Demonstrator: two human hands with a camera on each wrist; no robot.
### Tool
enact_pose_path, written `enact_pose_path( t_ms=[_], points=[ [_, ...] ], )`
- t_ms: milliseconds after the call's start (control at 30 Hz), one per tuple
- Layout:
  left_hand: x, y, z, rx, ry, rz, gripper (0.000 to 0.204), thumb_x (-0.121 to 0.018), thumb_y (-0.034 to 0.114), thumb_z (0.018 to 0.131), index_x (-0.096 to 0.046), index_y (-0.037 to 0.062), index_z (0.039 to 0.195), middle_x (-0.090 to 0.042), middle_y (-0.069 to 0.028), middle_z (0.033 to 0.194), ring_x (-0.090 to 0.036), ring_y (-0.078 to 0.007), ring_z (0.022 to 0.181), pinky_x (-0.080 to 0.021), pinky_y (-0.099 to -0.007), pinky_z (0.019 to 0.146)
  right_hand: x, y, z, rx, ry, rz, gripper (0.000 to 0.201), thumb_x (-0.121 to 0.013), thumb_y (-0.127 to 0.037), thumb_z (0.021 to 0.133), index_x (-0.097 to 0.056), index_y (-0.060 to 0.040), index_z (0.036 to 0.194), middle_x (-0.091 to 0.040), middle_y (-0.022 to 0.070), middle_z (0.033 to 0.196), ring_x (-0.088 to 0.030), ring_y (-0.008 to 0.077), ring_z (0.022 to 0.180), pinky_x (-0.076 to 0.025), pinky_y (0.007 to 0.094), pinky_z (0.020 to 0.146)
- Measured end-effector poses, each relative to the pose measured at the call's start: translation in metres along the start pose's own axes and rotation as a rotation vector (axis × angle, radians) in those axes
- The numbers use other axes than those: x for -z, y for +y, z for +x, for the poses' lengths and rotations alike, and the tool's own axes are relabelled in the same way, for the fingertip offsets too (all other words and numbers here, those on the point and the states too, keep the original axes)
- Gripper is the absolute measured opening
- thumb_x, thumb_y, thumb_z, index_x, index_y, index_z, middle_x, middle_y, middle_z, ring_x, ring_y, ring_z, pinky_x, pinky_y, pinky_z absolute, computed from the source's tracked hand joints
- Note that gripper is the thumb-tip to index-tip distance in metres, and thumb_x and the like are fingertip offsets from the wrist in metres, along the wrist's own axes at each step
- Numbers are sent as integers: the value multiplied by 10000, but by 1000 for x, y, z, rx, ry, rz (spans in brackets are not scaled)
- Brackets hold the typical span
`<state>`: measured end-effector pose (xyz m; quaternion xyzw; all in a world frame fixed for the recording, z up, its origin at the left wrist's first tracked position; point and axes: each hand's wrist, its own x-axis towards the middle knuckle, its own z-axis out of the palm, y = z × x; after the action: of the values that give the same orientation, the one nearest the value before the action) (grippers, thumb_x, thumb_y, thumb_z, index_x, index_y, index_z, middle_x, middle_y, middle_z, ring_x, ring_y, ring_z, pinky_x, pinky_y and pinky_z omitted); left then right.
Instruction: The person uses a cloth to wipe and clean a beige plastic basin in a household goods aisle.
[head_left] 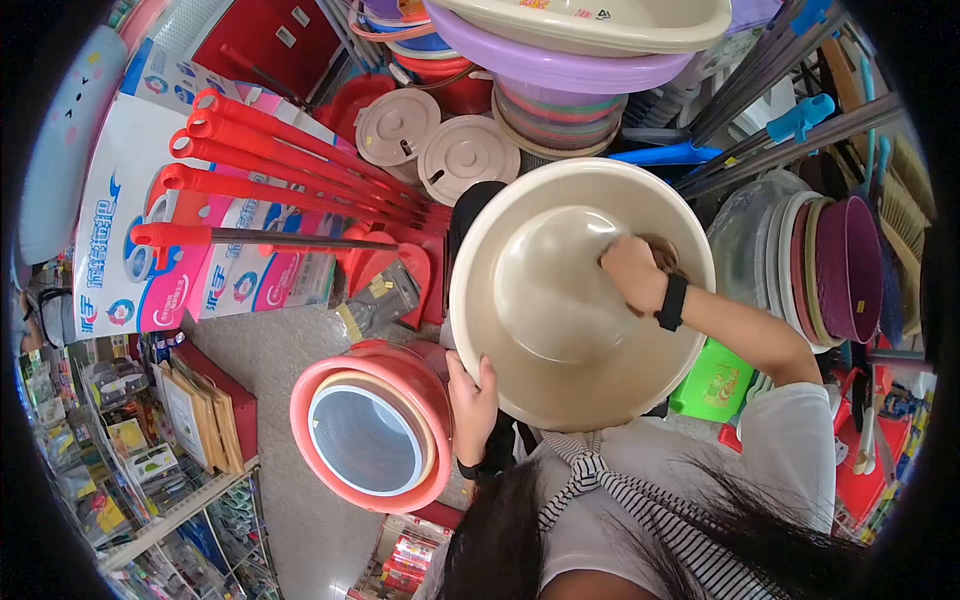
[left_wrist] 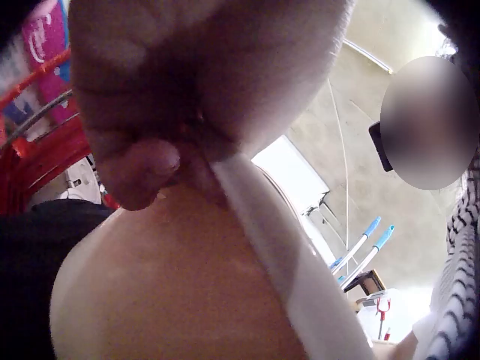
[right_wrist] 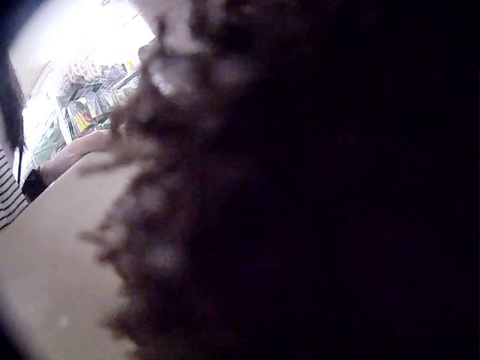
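A large cream plastic basin [head_left: 540, 375] is held tilted in front of the person's body, its inside facing up toward the head camera. The left hand [head_left: 473, 405] grips its rim at the lower left, with the thumb over the edge. In the left wrist view that hand [left_wrist: 172, 82] closes over the pale rim, and the basin's outer wall [left_wrist: 180, 277] curves below. Inside the basin, the right hand [head_left: 637, 277] holds a bunched brown cloth [head_left: 660, 250] against the inner right side. Shaggy and dark, the cloth [right_wrist: 161, 225] fills much of the right wrist view.
Nested pink and grey buckets [head_left: 372, 440] stand on the floor at the left. Red-handled dustpans [head_left: 270, 150] lean beside printed boxes [head_left: 125, 250]. Stacked basins [head_left: 580, 65] rise at the back, with round beige lids [head_left: 470, 160] near them. More tubs [head_left: 845, 270] crowd the right.
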<state>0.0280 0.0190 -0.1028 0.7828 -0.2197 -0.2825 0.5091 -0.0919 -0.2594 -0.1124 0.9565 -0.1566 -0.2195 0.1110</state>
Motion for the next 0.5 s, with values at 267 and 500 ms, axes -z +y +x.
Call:
enact_pose_path(
  t_ms=[267, 500],
  points=[
    [-1, 5, 2, 88, -32, -89, 191, -523, 102, 980, -452, -30, 1099, -557, -114, 971, -542, -160, 902, -453, -301, 823, -31, -60, -45, 568, -105, 484, 87, -701, -133, 605, -702, -68, 662, -683, 162, 717, -685, 348, 701, -530, 450, 599],
    [0, 9, 5, 55, -11, -40, 196, -522, 105, 981, -453, -33, 1102, -581, -127, 970, -557, -173, 890, -463, -308, 811, -5, -112, -16, 525, 68, 810, 100, -647, -77, 726, -680, 5, 775, -661, 218, 837, -671, 380, 772, -538, 494, 671]
  ],
)
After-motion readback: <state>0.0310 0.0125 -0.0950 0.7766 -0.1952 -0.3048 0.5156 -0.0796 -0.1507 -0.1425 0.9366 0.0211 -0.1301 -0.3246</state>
